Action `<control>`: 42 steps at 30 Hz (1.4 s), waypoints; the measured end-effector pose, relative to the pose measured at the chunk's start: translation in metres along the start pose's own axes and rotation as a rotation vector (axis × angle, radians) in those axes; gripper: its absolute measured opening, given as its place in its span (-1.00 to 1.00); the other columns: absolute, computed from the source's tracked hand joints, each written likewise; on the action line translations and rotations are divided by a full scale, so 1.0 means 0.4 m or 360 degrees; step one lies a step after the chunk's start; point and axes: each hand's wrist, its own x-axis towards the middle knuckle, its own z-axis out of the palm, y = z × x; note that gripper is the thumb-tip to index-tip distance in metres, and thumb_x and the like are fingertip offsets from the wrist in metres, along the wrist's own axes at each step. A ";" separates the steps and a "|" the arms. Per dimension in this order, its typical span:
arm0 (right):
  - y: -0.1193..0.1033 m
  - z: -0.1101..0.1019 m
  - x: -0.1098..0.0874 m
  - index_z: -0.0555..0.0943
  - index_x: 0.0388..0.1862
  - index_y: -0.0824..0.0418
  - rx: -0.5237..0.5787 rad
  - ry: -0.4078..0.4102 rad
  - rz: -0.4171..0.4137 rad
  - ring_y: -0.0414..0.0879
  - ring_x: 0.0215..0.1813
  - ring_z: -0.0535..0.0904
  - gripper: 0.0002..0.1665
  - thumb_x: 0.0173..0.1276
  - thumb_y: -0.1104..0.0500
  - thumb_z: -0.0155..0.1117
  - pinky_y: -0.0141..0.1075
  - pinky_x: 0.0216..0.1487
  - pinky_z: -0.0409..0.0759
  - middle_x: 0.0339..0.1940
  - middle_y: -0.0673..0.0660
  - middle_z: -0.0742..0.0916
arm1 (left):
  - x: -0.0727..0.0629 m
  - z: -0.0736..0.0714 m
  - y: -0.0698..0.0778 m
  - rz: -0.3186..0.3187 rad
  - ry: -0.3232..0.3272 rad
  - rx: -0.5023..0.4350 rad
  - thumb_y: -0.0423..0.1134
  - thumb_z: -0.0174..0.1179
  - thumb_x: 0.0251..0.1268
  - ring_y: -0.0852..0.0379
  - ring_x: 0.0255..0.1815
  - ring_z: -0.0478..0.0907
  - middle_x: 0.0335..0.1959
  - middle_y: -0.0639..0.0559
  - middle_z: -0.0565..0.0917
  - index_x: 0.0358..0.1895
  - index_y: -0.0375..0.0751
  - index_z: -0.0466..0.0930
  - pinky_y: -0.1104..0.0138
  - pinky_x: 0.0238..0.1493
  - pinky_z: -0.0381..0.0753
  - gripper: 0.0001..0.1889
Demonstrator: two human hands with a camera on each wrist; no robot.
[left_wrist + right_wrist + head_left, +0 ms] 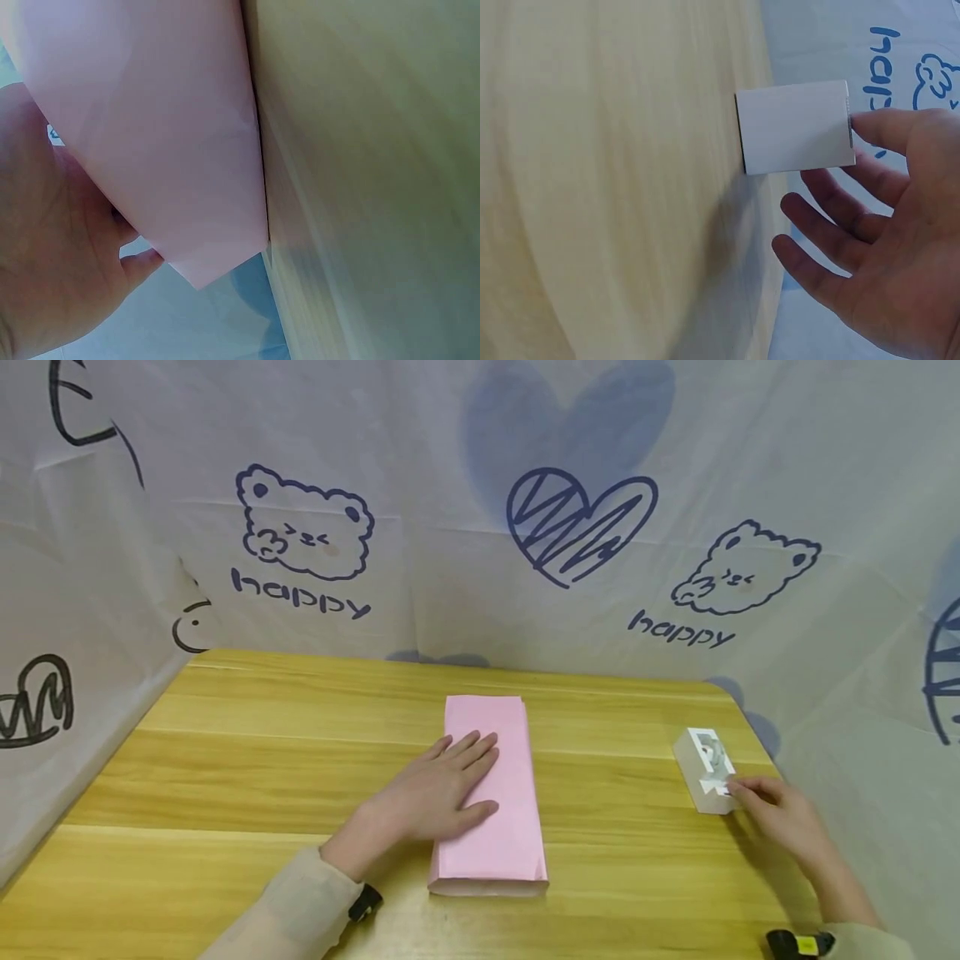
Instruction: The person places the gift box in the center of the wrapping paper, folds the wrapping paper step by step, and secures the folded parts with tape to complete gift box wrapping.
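A long pink paper packet (504, 835), its near end showing a pale inside, lies lengthwise on the wooden table. My left hand (438, 789) rests flat on top of it, fingers spread and pointing away to the right. In the left wrist view, the pink paper (165, 135) covers much of that hand's fingers. On the right stands a small white tape dispenser (693, 768), with a hollow top. Thumb and index finger of my right hand (787, 822) pinch at its near end, where the tape comes out; the tape itself hardly shows. The other fingers hang loosely beside the dispenser (795, 127).
The wooden table (262, 760) reaches to a white cloth (435, 543) with blue hearts and bear drawings, hanging behind and at both sides. The dispenser stands near the table's right edge. Dark wrist straps (365, 902) sit at both sleeves.
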 end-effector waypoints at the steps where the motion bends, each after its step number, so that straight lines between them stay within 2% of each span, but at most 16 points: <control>1: 0.002 -0.003 0.002 0.62 0.19 0.46 0.0011 -0.0033 0.0019 0.17 0.08 0.52 -0.31 0.65 -0.18 0.07 -0.25 -0.13 0.50 0.16 0.46 0.66 | 0.000 0.001 0.000 0.0000 -0.0002 0.0000 0.26 -0.12 0.61 -0.07 0.73 -0.12 0.72 -0.07 -0.02 0.68 -0.21 0.04 -0.07 0.68 -0.12 -0.18; 6: 0.003 -0.007 0.002 0.61 0.22 0.43 0.0084 -0.0086 0.0047 -0.09 -0.07 0.47 -0.31 0.62 -0.20 0.11 -0.40 -0.23 0.48 0.10 0.29 0.69 | -0.002 0.003 -0.001 -0.0006 -0.0015 -0.0003 0.26 -0.13 0.61 -0.06 0.73 -0.13 0.73 -0.05 -0.04 0.68 -0.20 0.03 -0.05 0.68 -0.13 -0.18; 10: 0.000 -0.003 -0.004 0.63 0.21 0.42 0.0104 -0.0038 0.0019 -0.23 -0.10 0.47 -0.33 0.60 -0.18 0.17 -0.42 -0.23 0.49 0.11 0.32 0.71 | -0.005 0.004 0.000 -0.0010 -0.0014 -0.0001 0.27 -0.13 0.61 -0.06 0.73 -0.13 0.73 -0.05 -0.03 0.68 -0.20 0.03 -0.06 0.68 -0.13 -0.18; 12: 0.001 0.005 -0.009 0.67 0.16 0.41 0.0083 0.0055 -0.0042 -0.30 -0.08 0.46 -0.40 0.58 -0.13 0.22 -0.45 -0.20 0.46 0.12 0.35 0.70 | -0.006 0.005 0.000 -0.0008 -0.0008 -0.0001 0.27 -0.13 0.61 -0.07 0.73 -0.12 0.72 -0.06 -0.03 0.68 -0.20 0.03 -0.06 0.68 -0.13 -0.18; 15: 0.000 0.024 -0.019 0.74 0.00 0.41 0.0029 0.0276 -0.0192 -0.26 -0.11 0.46 -0.59 0.54 0.05 0.34 -0.54 -0.23 0.43 0.00 0.35 0.70 | -0.007 0.007 0.001 -0.0001 -0.0002 -0.0001 0.26 -0.13 0.61 -0.08 0.72 -0.12 0.72 -0.07 -0.02 0.68 -0.21 0.04 -0.07 0.67 -0.12 -0.18; 17: -0.006 0.039 -0.026 0.78 -0.11 0.42 -0.0029 0.0449 -0.0294 -0.15 -0.15 0.49 -0.74 0.46 0.18 0.42 -0.55 -0.30 0.40 -0.12 0.33 0.65 | -0.007 0.008 0.002 -0.0002 -0.0003 -0.0002 0.26 -0.13 0.61 -0.08 0.72 -0.12 0.72 -0.07 -0.02 0.68 -0.21 0.04 -0.07 0.68 -0.12 -0.18; 19: -0.015 0.049 -0.032 0.78 -0.18 0.43 -0.0089 0.0556 -0.0342 -0.02 -0.22 0.47 -0.80 0.40 0.26 0.45 -0.53 -0.37 0.36 -0.24 0.29 0.59 | -0.008 0.009 0.002 -0.0004 -0.0006 -0.0002 0.26 -0.13 0.61 -0.08 0.73 -0.12 0.72 -0.07 -0.03 0.68 -0.21 0.04 -0.06 0.68 -0.13 -0.18; 22: -0.027 0.059 -0.038 0.76 -0.18 0.44 -0.0155 0.0609 -0.0332 -0.01 -0.33 0.42 -0.81 0.42 0.27 0.42 -0.40 -0.44 0.28 -0.36 0.22 0.55 | -0.009 0.009 0.002 -0.0008 -0.0008 -0.0004 0.27 -0.13 0.61 -0.08 0.73 -0.13 0.72 -0.07 -0.03 0.68 -0.21 0.04 -0.06 0.68 -0.13 -0.18; 24: -0.032 0.061 -0.039 0.72 -0.14 0.44 -0.0149 0.0576 -0.0281 -0.09 -0.38 0.39 -0.76 0.49 0.22 0.36 -0.39 -0.48 0.29 -0.40 0.17 0.55 | -0.010 0.008 0.002 -0.0008 -0.0003 -0.0011 0.26 -0.13 0.61 -0.08 0.72 -0.13 0.72 -0.08 -0.03 0.68 -0.22 0.04 -0.06 0.68 -0.13 -0.18; 28: -0.039 0.063 -0.042 0.63 -0.02 0.49 0.0041 0.0449 -0.0154 -0.30 -0.49 0.53 -0.65 0.61 0.15 0.22 -0.46 -0.53 0.49 -0.42 0.16 0.66 | -0.009 0.006 0.003 -0.0006 0.0004 -0.0017 0.25 -0.12 0.61 -0.08 0.72 -0.12 0.72 -0.08 -0.02 0.68 -0.22 0.05 -0.06 0.68 -0.12 -0.18; 31: -0.043 0.066 -0.045 0.55 0.06 0.52 0.0259 0.0363 -0.0027 -0.36 -0.49 0.64 -0.54 0.66 0.07 0.12 -0.50 -0.45 0.61 -0.41 0.13 0.73 | -0.009 0.007 0.002 -0.0005 0.0001 -0.0011 0.26 -0.12 0.61 -0.08 0.72 -0.12 0.72 -0.07 -0.02 0.68 -0.21 0.05 -0.06 0.68 -0.12 -0.18; 36: -0.049 0.077 -0.048 0.51 0.10 0.53 0.0500 0.0320 0.0135 -0.42 -0.40 0.65 -0.49 0.68 0.02 0.08 -0.56 -0.31 0.63 -0.42 -0.12 0.72 | -0.009 0.007 0.000 -0.0006 0.0002 -0.0017 0.26 -0.12 0.61 -0.07 0.72 -0.12 0.72 -0.07 -0.02 0.68 -0.20 0.05 -0.05 0.68 -0.12 -0.18; 39: -0.051 0.081 -0.049 0.51 0.06 0.51 0.0808 0.0307 0.0212 -0.42 -0.35 0.66 -0.55 0.65 0.06 0.13 -0.57 -0.24 0.65 -0.41 -0.19 0.71 | -0.009 0.005 -0.001 -0.0001 0.0005 -0.0024 0.26 -0.13 0.61 -0.07 0.73 -0.13 0.72 -0.07 -0.02 0.68 -0.21 0.05 -0.05 0.68 -0.12 -0.19; 42: -0.048 0.078 -0.055 0.56 -0.05 0.41 0.1246 0.0273 0.0222 -0.36 -0.28 0.70 -0.69 0.63 0.12 0.16 -0.54 -0.14 0.69 -0.37 -0.16 0.72 | -0.005 0.003 -0.003 0.0009 0.0009 -0.0015 0.26 -0.14 0.62 -0.08 0.73 -0.13 0.72 -0.07 -0.02 0.68 -0.21 0.04 -0.05 0.68 -0.13 -0.18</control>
